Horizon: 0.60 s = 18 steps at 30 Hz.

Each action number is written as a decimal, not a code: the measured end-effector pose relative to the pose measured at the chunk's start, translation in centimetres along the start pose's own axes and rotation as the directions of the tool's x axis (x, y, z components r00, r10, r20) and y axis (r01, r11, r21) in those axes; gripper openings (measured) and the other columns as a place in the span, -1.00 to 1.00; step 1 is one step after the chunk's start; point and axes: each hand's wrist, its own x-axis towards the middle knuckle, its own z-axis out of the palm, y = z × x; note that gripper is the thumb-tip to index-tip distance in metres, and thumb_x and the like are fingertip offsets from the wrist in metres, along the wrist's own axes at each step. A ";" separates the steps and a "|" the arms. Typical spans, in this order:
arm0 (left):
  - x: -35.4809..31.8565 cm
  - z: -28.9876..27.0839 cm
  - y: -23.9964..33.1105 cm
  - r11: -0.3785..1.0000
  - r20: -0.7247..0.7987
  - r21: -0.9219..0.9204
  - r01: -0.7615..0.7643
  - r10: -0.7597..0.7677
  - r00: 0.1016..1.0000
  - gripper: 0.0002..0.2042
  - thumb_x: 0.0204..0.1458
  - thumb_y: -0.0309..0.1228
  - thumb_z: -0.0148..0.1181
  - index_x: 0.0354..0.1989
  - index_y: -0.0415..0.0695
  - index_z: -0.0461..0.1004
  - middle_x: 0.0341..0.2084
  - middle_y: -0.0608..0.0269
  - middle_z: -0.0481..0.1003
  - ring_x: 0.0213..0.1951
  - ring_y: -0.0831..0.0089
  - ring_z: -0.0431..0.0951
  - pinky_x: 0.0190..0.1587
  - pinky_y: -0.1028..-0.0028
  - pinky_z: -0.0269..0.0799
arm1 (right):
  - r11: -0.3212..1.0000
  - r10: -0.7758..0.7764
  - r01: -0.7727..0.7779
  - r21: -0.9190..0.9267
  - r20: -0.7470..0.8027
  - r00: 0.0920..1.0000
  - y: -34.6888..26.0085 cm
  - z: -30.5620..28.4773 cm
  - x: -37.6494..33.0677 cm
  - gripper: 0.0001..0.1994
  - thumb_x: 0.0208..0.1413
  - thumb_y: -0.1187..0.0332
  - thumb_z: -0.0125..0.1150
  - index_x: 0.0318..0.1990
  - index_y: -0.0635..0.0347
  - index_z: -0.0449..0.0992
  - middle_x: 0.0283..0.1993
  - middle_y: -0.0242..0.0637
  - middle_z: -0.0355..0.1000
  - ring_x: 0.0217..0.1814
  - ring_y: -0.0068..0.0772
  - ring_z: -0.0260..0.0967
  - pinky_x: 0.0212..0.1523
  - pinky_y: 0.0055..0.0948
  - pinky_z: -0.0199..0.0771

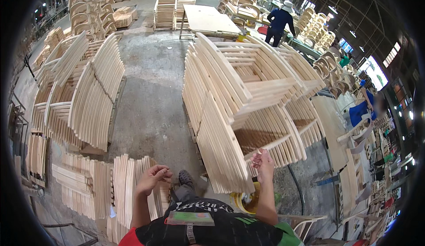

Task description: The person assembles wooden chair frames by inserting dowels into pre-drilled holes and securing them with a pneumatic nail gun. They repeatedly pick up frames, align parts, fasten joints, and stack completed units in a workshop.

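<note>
My left hand [152, 178] hovers over bundles of light wooden slats [128, 179] at the lower left. Its fingers are loosely bent and apart, and nothing shows in them. In front of a tall stack of pale wooden frames [221, 144] is my right hand [263, 164], fingers half curled and apart, with no held thing visible. It overlaps a rail of the top frame; whether it touches the rail I cannot tell. The frames have curved side pieces and crossbars, and they lean closely one on another.
Another stack of wooden frames [95, 100] stands to the left, across a concrete aisle [148, 108]. A yellow bucket [239, 204] sits by the right stack's foot. A dark hose [297, 186] lies on the floor. One person [279, 23] works farther back, another [361, 109] at right.
</note>
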 end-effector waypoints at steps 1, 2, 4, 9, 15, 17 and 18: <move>1.5 -0.3 0.8 1.000 -0.044 0.003 -0.030 0.030 0.999 -0.71 0.41 -0.26 0.20 0.12 -0.20 0.58 -0.15 0.21 0.70 -0.09 0.43 0.70 -0.04 0.42 0.57 | 1.000 0.001 -0.001 0.011 -0.011 1.000 -0.5 1.1 2.0 -0.57 0.50 -0.01 0.10 0.19 0.18 0.46 -0.20 -0.28 0.62 -0.25 -0.43 0.64 -0.35 -0.42 0.65; 2.7 -0.8 1.7 0.999 -0.083 -0.005 -0.038 0.037 0.996 -0.71 0.41 -0.26 0.20 0.11 -0.20 0.58 -0.15 0.20 0.70 -0.10 0.44 0.70 -0.04 0.43 0.57 | 1.000 -0.004 0.005 0.030 -0.029 1.000 -1.0 2.3 3.8 -0.57 0.50 -0.02 0.11 0.18 0.16 0.46 -0.20 -0.28 0.62 -0.26 -0.43 0.63 -0.36 -0.42 0.65; 5.4 -1.6 3.4 0.998 -0.158 -0.021 -0.054 0.050 0.986 -0.71 0.41 -0.26 0.20 0.11 -0.21 0.59 -0.15 0.20 0.70 -0.12 0.44 0.70 -0.06 0.44 0.57 | 0.998 -0.014 0.019 0.068 -0.068 0.998 -2.2 4.4 7.4 -0.58 0.49 -0.03 0.12 0.16 0.14 0.45 -0.21 -0.28 0.61 -0.27 -0.43 0.62 -0.38 -0.43 0.64; 11.3 -3.1 8.3 0.991 -0.195 -0.015 -0.134 0.128 0.972 -0.72 0.43 -0.25 0.17 0.10 -0.20 0.59 -0.17 0.21 0.70 -0.14 0.45 0.71 -0.10 0.47 0.56 | 0.985 -0.025 0.049 0.164 -0.147 0.989 -2.4 7.3 14.7 -0.60 0.46 -0.07 0.14 0.06 0.09 0.44 -0.04 -0.31 0.51 -0.03 -0.33 0.54 -0.23 -0.30 0.64; 18.4 -3.7 16.0 0.970 -0.157 0.029 -0.241 0.242 0.958 -0.69 0.45 -0.22 0.14 0.09 -0.22 0.59 -0.20 0.19 0.71 -0.18 0.46 0.70 -0.13 0.48 0.55 | 0.970 0.101 -0.020 0.244 -0.326 0.940 -2.1 9.6 22.6 -0.41 0.44 -0.15 0.09 0.35 0.11 0.33 0.25 -0.19 0.38 0.19 -0.23 0.41 -0.01 -0.22 0.55; 20.7 -4.1 18.5 0.964 -0.153 0.023 -0.264 0.265 0.952 -0.67 0.46 -0.21 0.12 0.09 -0.25 0.58 -0.21 0.17 0.71 -0.19 0.45 0.69 -0.13 0.47 0.55 | 0.967 0.120 -0.035 0.252 -0.327 0.938 -2.0 10.1 24.6 -0.19 0.43 -0.26 0.03 0.57 0.14 0.10 0.50 -0.11 0.15 0.36 -0.18 0.26 0.12 -0.15 0.46; 22.0 -4.3 19.9 0.962 -0.146 0.014 -0.274 0.273 0.951 -0.65 0.46 -0.20 0.11 0.09 -0.27 0.58 -0.22 0.17 0.71 -0.19 0.45 0.69 -0.13 0.47 0.55 | 0.963 0.112 -0.019 0.270 -0.333 0.936 -1.5 10.3 25.6 -0.20 0.43 -0.26 0.02 0.55 0.16 0.13 0.49 -0.11 0.18 0.35 -0.18 0.28 0.13 -0.16 0.46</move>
